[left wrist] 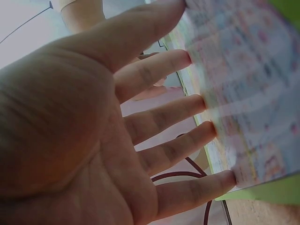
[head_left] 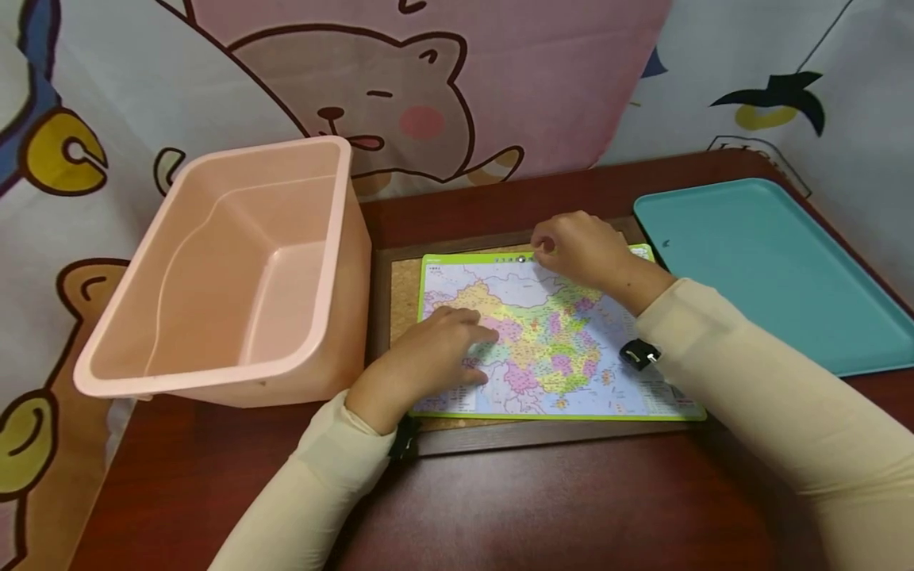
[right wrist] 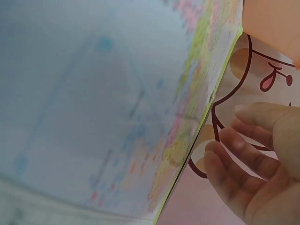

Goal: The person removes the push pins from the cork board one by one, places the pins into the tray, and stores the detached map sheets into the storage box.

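A map board with a green border and coloured regions lies on a framed cork board. My left hand rests on the left half of the map, its fingers spread. In the left wrist view the fingertips touch the map's surface. Over the map's top edge, right of the middle, is my right hand, its fingers bent. The right wrist view has this hand beside the green edge, fingers loosely curved with nothing visible between them. Part of the map's top edge is hidden behind it.
A deep pink plastic bin stands left of the cork board. To the right lies a flat teal tray. Both are on a dark reddish-brown table. A cloth printed with cartoon animals hangs behind.
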`<state>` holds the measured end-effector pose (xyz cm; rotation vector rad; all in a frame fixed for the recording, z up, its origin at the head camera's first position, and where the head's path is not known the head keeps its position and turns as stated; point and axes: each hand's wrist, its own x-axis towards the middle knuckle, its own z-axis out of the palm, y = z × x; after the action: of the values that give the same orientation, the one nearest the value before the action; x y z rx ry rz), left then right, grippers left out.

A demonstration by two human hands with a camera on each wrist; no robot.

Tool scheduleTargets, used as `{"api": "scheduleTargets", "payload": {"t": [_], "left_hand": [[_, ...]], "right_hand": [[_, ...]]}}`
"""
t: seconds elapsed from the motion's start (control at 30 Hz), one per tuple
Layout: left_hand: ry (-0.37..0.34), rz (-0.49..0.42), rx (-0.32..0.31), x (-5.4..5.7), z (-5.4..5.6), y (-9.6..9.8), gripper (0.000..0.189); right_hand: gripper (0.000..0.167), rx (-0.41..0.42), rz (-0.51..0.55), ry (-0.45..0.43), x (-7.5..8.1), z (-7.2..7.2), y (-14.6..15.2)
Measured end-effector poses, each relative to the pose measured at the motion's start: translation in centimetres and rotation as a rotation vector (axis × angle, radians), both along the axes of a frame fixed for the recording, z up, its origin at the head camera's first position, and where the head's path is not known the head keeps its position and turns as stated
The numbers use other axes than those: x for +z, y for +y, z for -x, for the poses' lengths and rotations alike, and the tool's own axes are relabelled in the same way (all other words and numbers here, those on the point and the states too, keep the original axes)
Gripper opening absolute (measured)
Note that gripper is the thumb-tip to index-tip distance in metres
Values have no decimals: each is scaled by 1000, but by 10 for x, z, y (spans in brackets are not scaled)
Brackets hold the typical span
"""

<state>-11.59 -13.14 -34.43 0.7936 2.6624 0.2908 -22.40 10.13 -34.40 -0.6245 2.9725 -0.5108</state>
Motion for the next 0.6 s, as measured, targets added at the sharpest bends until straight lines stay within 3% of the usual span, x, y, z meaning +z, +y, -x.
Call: {"api": "scheduleTargets", "payload": {"t": [0.2, 0.6], "left_hand": [[-17, 13, 7, 0, 0, 1, 56], [-2, 2, 9, 3, 0, 0, 54]], "right_hand": [[15, 21, 38, -29, -1, 4, -2], [15, 49, 16, -63, -2, 9, -10]]}}
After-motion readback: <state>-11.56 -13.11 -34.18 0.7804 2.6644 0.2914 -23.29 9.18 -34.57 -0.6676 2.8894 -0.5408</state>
